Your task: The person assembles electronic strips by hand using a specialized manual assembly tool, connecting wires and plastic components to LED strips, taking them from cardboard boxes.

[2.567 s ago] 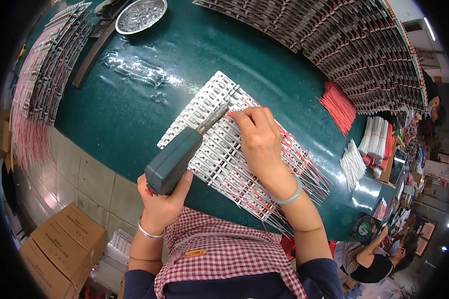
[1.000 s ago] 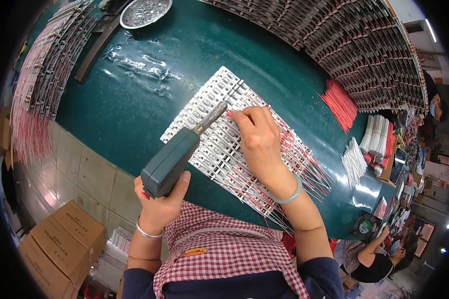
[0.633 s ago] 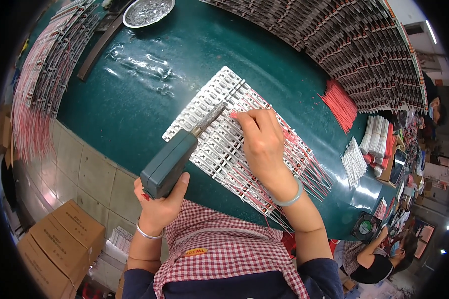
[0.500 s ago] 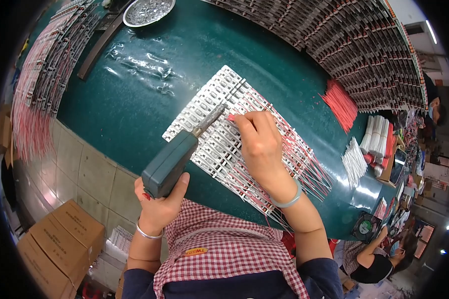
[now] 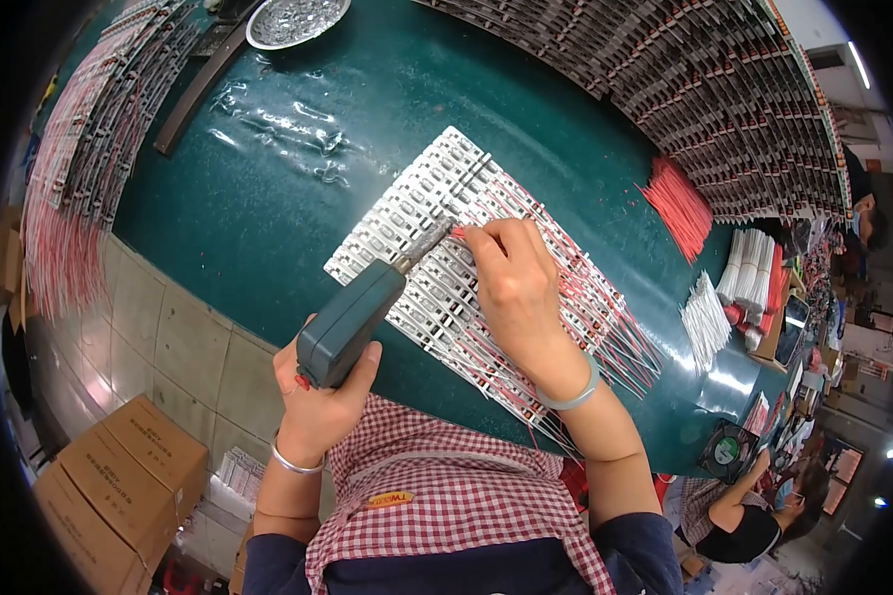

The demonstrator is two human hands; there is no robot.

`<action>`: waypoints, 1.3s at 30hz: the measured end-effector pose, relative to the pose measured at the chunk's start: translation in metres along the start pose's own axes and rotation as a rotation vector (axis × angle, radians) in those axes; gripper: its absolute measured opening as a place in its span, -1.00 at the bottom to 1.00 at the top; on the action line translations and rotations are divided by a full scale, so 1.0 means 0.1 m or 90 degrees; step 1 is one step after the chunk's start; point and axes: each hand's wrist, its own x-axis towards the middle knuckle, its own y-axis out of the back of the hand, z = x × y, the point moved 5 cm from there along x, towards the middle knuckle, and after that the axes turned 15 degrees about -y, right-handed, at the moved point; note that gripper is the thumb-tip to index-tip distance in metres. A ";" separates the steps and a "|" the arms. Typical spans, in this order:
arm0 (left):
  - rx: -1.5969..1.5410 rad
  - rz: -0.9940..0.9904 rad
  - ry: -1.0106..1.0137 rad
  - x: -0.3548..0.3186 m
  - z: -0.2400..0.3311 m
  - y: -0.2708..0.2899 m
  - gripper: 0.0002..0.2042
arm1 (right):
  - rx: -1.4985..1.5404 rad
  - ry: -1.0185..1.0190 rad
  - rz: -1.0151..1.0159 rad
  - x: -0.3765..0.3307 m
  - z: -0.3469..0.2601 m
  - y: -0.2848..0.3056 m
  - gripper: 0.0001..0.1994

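Note:
My left hand (image 5: 319, 415) is wrapped round the grip of a dark green soldering gun (image 5: 349, 319). Its metal tip rests at a row of white circuit boards (image 5: 395, 213) laid side by side on the table, or just above it. Beside the tip, my right hand (image 5: 519, 283) pinches the end of a red wire (image 5: 457, 232) between thumb and forefinger. Many red and white wires (image 5: 605, 342) lie across the right part of the boards, reaching past their edge. The exact contact of tip, wire and board is too small to make out.
Bundles of red wires (image 5: 678, 206) and white wires (image 5: 704, 322) lie on the green table (image 5: 218, 258) at right. A metal bowl (image 5: 296, 22) stands far left, stacked boards (image 5: 704, 109) far right. A small fan (image 5: 728, 448) sits near another person (image 5: 739, 516). Cartons (image 5: 119, 486) stand lower left.
The soldering gun has shifted slightly up and right, bringing its tip closer to the red wire's end. My right hand has barely moved.

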 end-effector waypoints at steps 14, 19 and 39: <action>0.001 0.034 0.031 -0.07 0.03 0.06 -0.82 | -0.011 -0.003 0.010 0.00 -0.02 0.00 -0.79; -0.002 0.037 0.049 -0.11 0.03 0.08 -0.81 | -0.003 0.003 0.017 0.00 -0.02 0.00 -0.78; 0.024 0.036 -0.031 -0.12 0.05 0.12 -0.82 | 0.026 0.021 0.015 -0.09 -0.11 -0.01 -0.76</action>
